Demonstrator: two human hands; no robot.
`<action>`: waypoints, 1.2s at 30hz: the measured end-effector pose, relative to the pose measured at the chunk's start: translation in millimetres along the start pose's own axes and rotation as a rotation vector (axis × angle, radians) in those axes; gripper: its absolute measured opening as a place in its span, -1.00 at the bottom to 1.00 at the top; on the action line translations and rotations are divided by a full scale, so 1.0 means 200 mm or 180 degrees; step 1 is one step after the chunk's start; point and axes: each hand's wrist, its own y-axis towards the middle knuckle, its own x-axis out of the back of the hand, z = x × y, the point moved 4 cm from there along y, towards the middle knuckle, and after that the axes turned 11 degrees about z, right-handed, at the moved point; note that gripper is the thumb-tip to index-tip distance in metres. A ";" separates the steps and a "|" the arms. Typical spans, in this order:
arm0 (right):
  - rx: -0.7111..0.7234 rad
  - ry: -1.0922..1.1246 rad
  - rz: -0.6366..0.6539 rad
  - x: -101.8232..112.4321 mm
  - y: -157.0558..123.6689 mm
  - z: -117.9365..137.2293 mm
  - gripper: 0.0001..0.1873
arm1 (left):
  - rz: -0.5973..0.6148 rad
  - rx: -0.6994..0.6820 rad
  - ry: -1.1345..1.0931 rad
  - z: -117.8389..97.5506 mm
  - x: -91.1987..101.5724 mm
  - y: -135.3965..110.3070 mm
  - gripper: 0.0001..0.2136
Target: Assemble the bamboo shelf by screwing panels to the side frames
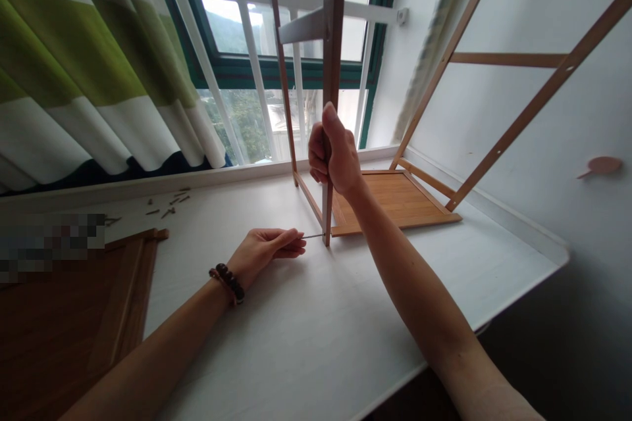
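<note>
Right hand holds the wooden post low down, grip shut; it looks stiff and light. Left hand pinches a metal pin.

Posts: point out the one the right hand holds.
The nearest upright post, in the middle of the view: the right hand wraps it, and the left hand's thin tool meets its foot. The other posts stand untouched.

Pixelated patch, wooden upright cut off above, thin tool, perhaps a key
</note>
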 end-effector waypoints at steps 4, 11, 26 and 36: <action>0.0199 0.0169 0.0081 0.00 0.00 0.01 -0.50 | 0.0015 0.0137 0.0075 0.00 -0.01 0.02 -0.66; -0.0015 0.0039 -0.0042 0.00 0.00 0.00 -0.53 | -0.0335 -0.0717 0.1408 -0.01 -0.04 -0.01 -0.75; 0.0138 0.0145 -0.0171 0.01 -0.01 0.01 -0.48 | -0.0307 -0.0212 0.1311 0.01 -0.05 0.00 -0.64; -0.0164 -0.0410 -0.0277 0.02 -0.02 0.00 -0.50 | -0.0335 -0.0585 0.0860 -0.01 -0.05 0.00 -0.56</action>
